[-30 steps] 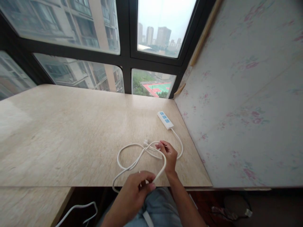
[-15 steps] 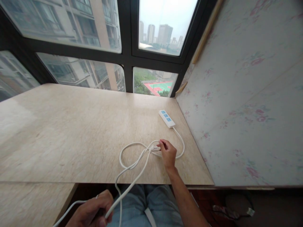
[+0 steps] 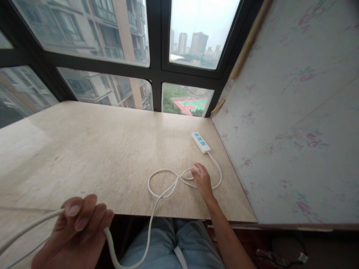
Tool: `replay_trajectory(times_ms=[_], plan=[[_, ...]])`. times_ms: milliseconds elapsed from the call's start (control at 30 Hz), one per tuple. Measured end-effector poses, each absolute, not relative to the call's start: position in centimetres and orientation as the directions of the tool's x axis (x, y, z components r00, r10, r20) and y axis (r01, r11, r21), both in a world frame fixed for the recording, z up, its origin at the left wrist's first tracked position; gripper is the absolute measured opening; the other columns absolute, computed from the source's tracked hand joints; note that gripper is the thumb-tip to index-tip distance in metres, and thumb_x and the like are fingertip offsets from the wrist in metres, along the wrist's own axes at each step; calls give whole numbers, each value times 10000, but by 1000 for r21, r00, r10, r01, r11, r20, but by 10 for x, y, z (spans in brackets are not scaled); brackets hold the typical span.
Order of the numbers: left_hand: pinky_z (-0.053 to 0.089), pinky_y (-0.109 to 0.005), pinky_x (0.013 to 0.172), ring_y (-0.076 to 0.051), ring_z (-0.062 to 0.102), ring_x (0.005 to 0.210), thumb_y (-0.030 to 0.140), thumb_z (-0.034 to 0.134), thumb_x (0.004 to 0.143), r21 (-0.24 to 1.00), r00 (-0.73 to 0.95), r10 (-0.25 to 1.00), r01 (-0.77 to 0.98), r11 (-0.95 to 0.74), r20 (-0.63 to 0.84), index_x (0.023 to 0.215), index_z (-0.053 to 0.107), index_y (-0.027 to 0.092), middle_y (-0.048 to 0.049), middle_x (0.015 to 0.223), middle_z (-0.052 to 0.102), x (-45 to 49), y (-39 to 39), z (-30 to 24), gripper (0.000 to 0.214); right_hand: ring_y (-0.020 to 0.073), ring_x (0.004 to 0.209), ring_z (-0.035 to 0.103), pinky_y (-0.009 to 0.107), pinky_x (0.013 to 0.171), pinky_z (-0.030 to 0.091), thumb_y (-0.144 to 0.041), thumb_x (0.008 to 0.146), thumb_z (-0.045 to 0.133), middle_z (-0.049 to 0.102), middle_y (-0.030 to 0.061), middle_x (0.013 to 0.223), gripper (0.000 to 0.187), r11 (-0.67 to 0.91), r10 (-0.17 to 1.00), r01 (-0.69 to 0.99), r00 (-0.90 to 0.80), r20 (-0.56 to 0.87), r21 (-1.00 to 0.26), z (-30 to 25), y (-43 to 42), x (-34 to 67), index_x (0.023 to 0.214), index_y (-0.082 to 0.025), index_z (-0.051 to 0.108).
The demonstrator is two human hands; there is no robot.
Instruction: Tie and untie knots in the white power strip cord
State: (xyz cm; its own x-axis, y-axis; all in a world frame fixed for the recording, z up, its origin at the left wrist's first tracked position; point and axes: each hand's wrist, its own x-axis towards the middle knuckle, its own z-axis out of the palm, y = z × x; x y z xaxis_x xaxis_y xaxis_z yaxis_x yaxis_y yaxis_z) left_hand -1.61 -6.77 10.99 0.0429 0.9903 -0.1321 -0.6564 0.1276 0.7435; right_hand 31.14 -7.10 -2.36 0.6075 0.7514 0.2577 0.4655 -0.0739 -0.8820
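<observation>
My left hand (image 3: 81, 228) is closed around a white power cord (image 3: 150, 228), raised over the counter's front edge at the lower left. The cord leaves that hand on both sides: one part runs out of view at the left, the other sags over my lap and rises to loose loops on the counter. Beside those loops, my right hand (image 3: 202, 180) has its fingers apart, touching or nearly touching the cord. A white power strip (image 3: 201, 142) with blue sockets lies beyond it, joined to the cord.
The beige stone-look counter (image 3: 106, 149) runs to dark-framed windows (image 3: 157, 74). A flower-patterned wall (image 3: 280, 123) bounds it on the right. My legs (image 3: 168, 243) are below the front edge. A dark cable (image 3: 291, 257) lies at the lower right.
My left hand has moved left and up with the cord. My right hand has opened from a pinch, and the white plug beside it no longer shows. The loops are looser.
</observation>
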Motion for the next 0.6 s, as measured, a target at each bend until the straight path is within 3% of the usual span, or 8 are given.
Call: replay_trajectory(times_ms=[133, 267, 400, 500, 600], plan=[[322, -158, 378, -44, 224, 414, 116, 664, 714, 674, 133, 990, -728, 129, -46, 752, 553, 189, 57, 590, 349, 37, -48, 148, 138, 251, 1251, 506, 470, 1096, 346, -367, 869, 578, 593, 128, 1296, 336, 89, 873, 516, 372, 316, -852, 5, -86, 287, 1155, -204, 649], [301, -153, 387, -31, 279, 406, 69, 617, 738, 622, 292, 957, -747, 234, -9, 778, 579, 170, 57, 602, 412, 93, -14, 159, 116, 227, 1315, 445, 434, 1123, 315, -328, 875, 602, 534, 85, 1383, 453, 236, 970, 393, -44, 238, -889, 44, -105, 260, 1319, -260, 543], [332, -159, 430, -39, 388, 447, 88, 579, 801, 551, 339, 939, -773, 314, -59, 804, 577, 165, 45, 635, 468, 146, 17, 150, 78, 236, 1221, 531, 426, 1070, 376, -399, 821, 687, 583, 92, 1316, 561, 141, 953, 79, -282, 114, -987, 65, -110, 241, 1333, -243, 520], [326, -166, 433, -42, 409, 450, 153, 564, 850, 632, 292, 953, -724, 276, -82, 828, 586, 162, 32, 646, 515, 176, 30, 138, 33, 198, 1013, 638, 387, 933, 481, -395, 812, 705, 663, 86, 1134, 516, 11, 925, -226, -368, 96, -974, 67, -106, 232, 1267, -209, 545], [337, -167, 442, -48, 445, 464, 224, 585, 848, 753, 251, 966, -622, 213, -66, 854, 599, 160, 15, 660, 572, 188, 39, 126, 66, 150, 812, 659, 319, 779, 532, -351, 795, 734, 685, 55, 946, 427, -104, 915, -379, -399, 61, -920, 66, -104, 232, 1156, -184, 580]])
